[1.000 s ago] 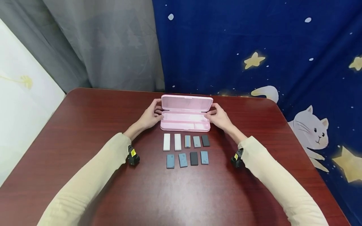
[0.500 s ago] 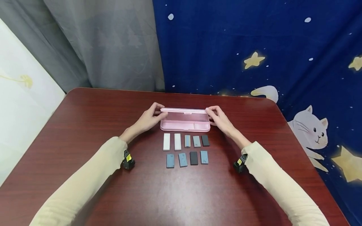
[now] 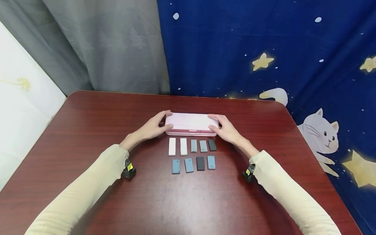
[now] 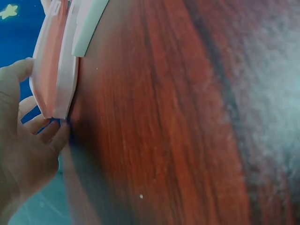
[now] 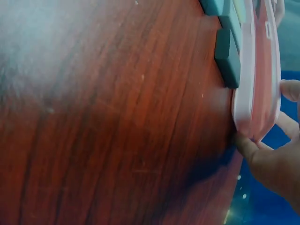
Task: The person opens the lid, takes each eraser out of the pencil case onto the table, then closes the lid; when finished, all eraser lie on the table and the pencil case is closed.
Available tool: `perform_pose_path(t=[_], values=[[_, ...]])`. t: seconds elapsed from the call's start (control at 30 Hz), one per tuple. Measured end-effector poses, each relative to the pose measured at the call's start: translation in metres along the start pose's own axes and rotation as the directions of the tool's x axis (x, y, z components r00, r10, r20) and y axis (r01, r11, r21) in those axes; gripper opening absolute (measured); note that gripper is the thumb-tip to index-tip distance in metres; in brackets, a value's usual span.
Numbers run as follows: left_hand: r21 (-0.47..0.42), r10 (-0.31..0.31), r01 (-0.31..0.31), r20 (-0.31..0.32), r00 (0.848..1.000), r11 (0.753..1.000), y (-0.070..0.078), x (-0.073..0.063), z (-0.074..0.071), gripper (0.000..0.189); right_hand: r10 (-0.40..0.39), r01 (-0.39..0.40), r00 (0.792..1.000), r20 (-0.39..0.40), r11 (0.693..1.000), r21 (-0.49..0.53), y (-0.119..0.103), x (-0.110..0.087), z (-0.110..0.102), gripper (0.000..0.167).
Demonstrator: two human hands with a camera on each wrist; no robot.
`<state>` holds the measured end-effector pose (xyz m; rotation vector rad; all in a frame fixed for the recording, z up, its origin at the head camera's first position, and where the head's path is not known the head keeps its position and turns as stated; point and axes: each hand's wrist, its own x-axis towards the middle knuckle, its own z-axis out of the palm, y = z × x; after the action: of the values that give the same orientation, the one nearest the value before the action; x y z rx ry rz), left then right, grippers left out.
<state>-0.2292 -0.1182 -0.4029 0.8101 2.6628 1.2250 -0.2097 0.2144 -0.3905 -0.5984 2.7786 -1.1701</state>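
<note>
A pink plastic pencil case [image 3: 191, 122] lies on the table, its lid lowered almost flat over the tray. A gap still shows along the front edge. At the left end, my left hand [image 3: 154, 126] grips the case, thumb on the lid [image 4: 49, 61] and fingers about the end. My right hand [image 3: 227, 130] grips the opposite end likewise; the right wrist view has its thumb against the lid's edge [image 5: 267, 89] and fingers at the base. The inside of the case is mostly hidden by the lid.
In front of the case lie two rows of small eraser-like blocks: white ones [image 3: 172, 147], blue-grey ones [image 3: 176, 166] and black ones [image 3: 200, 164]. The nearest row sits close to its front edge. Curtains [image 3: 205, 49] hang behind the reddish-brown table [image 3: 188, 202].
The pencil case lid has swung forward and down from standing open to nearly flat. Both hands have followed it, moving from behind the lid onto its ends. The blocks have stayed put.
</note>
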Motion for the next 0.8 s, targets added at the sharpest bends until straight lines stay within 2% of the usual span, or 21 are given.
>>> perform_pose_path(t=[0.07,0.17,0.3,0.4,0.57,0.67,0.8], values=[[0.036,0.055,-0.055,0.015,0.998,0.998,0.001,0.001,0.001,0.061,-0.049,0.05,0.999,0.024,0.996,-0.07,-0.001,0.0,0.002,0.05],[0.064,0.12,-0.122,0.037,0.992,0.99,0.004,0.003,0.004,0.064,-0.081,0.094,0.993,0.086,0.983,-0.159,-0.004,0.002,0.005,0.055],[0.114,0.154,-0.164,0.09,0.984,0.98,0.013,0.008,0.01,0.065,-0.08,0.128,0.982,0.174,0.948,-0.29,-0.011,0.006,0.009,0.064],[0.23,0.129,-0.159,0.138,0.982,0.96,0.021,0.011,0.014,0.065,-0.071,0.152,0.972,0.223,0.917,-0.37,-0.017,0.012,0.011,0.069],[0.423,0.023,-0.11,0.206,0.978,0.9,0.033,0.014,0.02,0.069,-0.039,0.163,0.958,0.283,0.889,-0.429,-0.028,0.02,0.014,0.07],[0.459,-0.017,-0.094,0.232,0.973,0.883,0.036,0.017,0.022,0.079,-0.009,0.154,0.952,0.307,0.878,-0.454,-0.034,0.022,0.016,0.073],[0.469,-0.03,-0.091,0.243,0.97,0.878,0.037,0.022,0.024,0.085,0.017,0.146,0.949,0.316,0.862,-0.485,-0.036,0.024,0.018,0.076]])
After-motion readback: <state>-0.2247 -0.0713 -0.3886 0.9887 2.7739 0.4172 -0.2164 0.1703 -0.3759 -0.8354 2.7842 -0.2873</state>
